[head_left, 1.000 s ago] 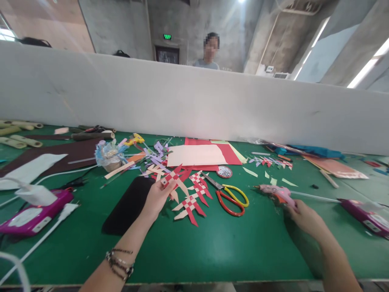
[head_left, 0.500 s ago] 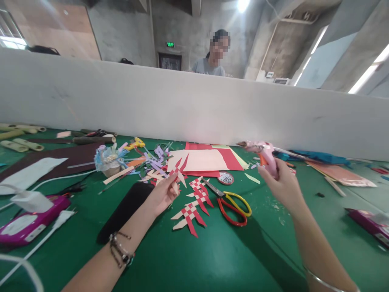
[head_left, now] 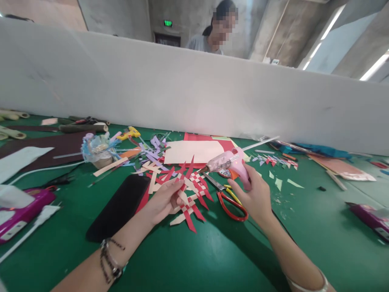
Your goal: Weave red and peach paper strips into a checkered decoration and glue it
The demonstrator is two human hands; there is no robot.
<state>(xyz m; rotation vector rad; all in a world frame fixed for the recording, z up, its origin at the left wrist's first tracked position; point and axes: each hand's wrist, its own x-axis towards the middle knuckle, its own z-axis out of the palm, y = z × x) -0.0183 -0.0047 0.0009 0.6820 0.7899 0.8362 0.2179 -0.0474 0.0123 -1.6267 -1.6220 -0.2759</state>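
Note:
My left hand (head_left: pixel 164 199) pinches a small red-and-cream woven paper piece (head_left: pixel 184 175) and holds it up above the green table (head_left: pixel 212 259). My right hand (head_left: pixel 254 195) grips a pink glue gun (head_left: pixel 229 161) by its handle, with the nozzle pointing left, close to the held paper piece. More woven red-and-cream pieces (head_left: pixel 194 198) lie on the table just below. Red-and-yellow scissors (head_left: pixel 228 198) lie under the glue gun.
A black phone (head_left: pixel 118 207) lies left of my left hand. Red and cream paper sheets (head_left: pixel 197 151), purple paper scraps (head_left: pixel 153 152) and a yellow glue gun (head_left: pixel 129 133) lie behind. Magenta boxes (head_left: pixel 21 211) sit at both sides. A white partition (head_left: pixel 182 89) runs across; a person sits beyond it.
My right hand picked the pink glue gun up from the table and carried it left to the paper piece. My left hand lifted that piece off the table.

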